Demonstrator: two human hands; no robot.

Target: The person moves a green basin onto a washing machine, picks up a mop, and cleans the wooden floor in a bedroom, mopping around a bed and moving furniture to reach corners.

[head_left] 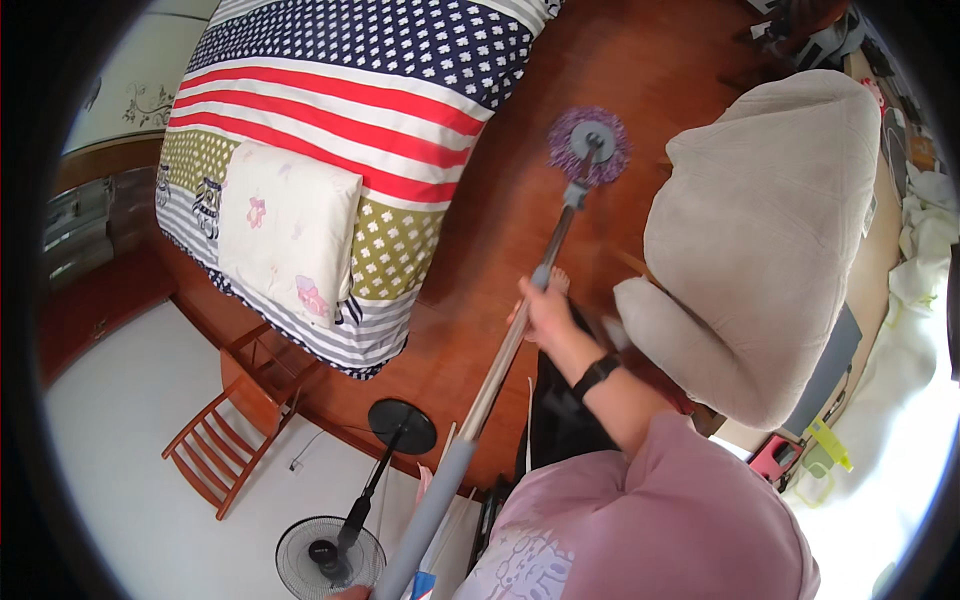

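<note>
Mop with a round, shaggy purple-and-white head, a grey plastic centre disc and a long metal pole [592, 148], reaching diagonally from the lower edge to a strip of wooden floor between a bed and a padded seat. The mop head is at the far end of the pole, flat side toward the floor.

The person's bare right hand [548, 310], with a black band on the wrist, is closed around the middle of the pole. Only a sliver of the left hand [350, 593] shows at the bottom edge, beside the thick, smooth grey grip; its hold cannot be made out.

The floor is glossy reddish-brown wood [620, 75], its sheen catching the light. To the left is the bed with a cloth cover in red and white stripes, navy and olive patterned panels [400, 140]; a folded white quilt with pink flower prints [285, 225] lies on it, soft and rectangular. To the right stands a bulky beige upholstered seat [770, 240], rounded and plush-looking. Lower left are a reddish-brown wooden chair with a slatted back [220, 450] and a black standing fan with a round wire cage and disc base [402, 425]. Bright white cloth [900, 340] hangs in folds along the right side.
</note>
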